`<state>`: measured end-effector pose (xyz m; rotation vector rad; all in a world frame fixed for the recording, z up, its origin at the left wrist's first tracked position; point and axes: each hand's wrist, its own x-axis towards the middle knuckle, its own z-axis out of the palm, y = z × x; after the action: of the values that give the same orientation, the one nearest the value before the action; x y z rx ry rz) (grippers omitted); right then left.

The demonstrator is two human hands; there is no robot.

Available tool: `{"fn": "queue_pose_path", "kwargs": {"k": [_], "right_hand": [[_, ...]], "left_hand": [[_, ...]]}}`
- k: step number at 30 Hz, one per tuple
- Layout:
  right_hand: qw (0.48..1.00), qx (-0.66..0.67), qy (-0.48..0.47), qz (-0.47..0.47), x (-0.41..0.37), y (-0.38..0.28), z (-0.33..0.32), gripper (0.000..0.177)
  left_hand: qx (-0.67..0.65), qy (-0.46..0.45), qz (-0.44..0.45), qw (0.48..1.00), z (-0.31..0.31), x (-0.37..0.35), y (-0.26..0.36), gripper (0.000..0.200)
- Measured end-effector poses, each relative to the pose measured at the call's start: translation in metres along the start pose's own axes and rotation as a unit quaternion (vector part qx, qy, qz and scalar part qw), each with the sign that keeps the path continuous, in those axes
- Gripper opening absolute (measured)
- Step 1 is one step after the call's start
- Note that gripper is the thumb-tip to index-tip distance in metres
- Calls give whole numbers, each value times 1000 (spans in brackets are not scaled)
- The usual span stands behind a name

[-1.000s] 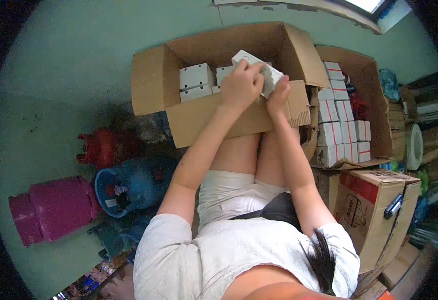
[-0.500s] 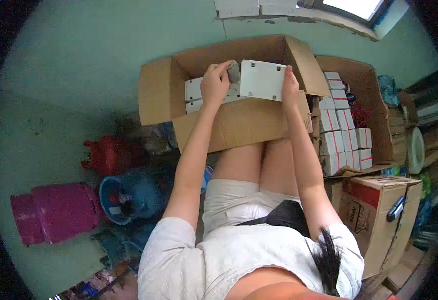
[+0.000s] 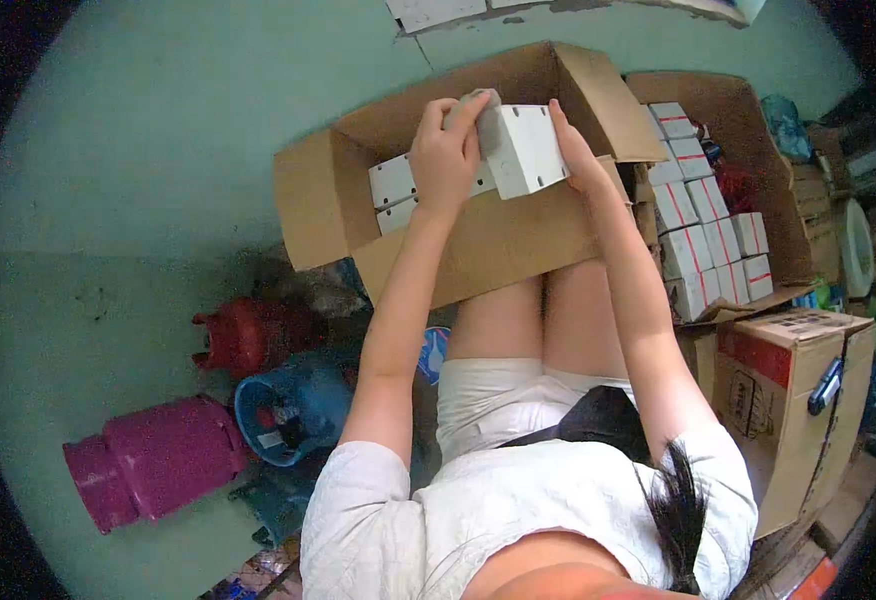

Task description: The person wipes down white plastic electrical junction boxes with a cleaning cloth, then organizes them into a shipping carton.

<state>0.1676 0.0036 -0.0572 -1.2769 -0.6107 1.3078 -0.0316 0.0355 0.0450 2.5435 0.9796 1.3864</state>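
My right hand (image 3: 577, 157) grips the right side of a white plastic box (image 3: 530, 155) with dark screw holes at its corners, held tilted above the open carton (image 3: 473, 240). Bunched in my left hand (image 3: 445, 155) is a grey cloth (image 3: 493, 125), pressed to the left face of that white box. Below, inside the carton, sit more white boxes (image 3: 390, 184) of the same kind, partly hidden by my left hand and the carton's front flap.
To the right, another carton (image 3: 780, 190) holds several small white boxes (image 3: 686, 210) with red stripes. A closed carton (image 3: 748, 400) stands below it, a phone-like device (image 3: 826, 386) on its side. Purple (image 3: 163, 460), red (image 3: 258, 335) and blue (image 3: 303, 405) gas cylinders are at left.
The white box has been turned so its left side face shows. My left hand has brought the grey cloth against that face. The whole view has shifted and tilted a little.
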Motion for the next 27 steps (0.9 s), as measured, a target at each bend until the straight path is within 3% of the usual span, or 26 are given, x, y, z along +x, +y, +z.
{"fn": "queue_pose_path", "kwargs": {"k": [3, 6, 8, 9, 11, 12, 15, 17, 20, 21, 24, 26, 27], "right_hand": [[991, 130, 4, -15, -4, -6, 1, 67], [990, 135, -27, -9, -15, -13, -2, 66], [991, 131, -27, -2, -22, -19, -2, 65], [994, 101, -48, 20, -18, -17, -8, 64], [994, 70, -74, 45, -10, -9, -12, 63], [991, 94, -88, 30, -8, -7, -12, 63], [984, 153, -92, 7, -6, -2, -16, 63], [960, 247, -131, 1, -6, 1, -20, 62], [962, 227, -153, -27, -17, -6, -15, 64], [965, 222, -140, 26, -8, 0, -22, 57], [981, 152, -122, 20, -6, 3, -22, 66], [991, 110, -66, 46, 13, 17, -29, 66], [978, 186, -75, 51, 3, 11, -21, 67]], "left_hand": [[-1, -6, 36, 999, 4, -19, 17, 42], [-50, -32, 105, 993, 5, -29, 26, 45], [0, -46, 162, 986, -1, -19, 26, 46], [0, -47, 158, 986, -2, -11, 27, 46], [28, -28, 45, 998, 0, 9, 24, 43], [30, -27, 45, 998, 0, 11, 21, 43], [51, -31, 117, 991, 7, 12, 18, 40], [-19, -64, 200, 977, 4, -7, 31, 41], [-3, -116, 222, 968, -3, -18, 39, 49], [-3, -112, 224, 968, -4, -11, 40, 49], [28, -80, 154, 984, -7, 12, 44, 37], [41, -107, 31, 993, -5, 25, 45, 34], [22, -101, 53, 993, -6, 25, 48, 33]]}}
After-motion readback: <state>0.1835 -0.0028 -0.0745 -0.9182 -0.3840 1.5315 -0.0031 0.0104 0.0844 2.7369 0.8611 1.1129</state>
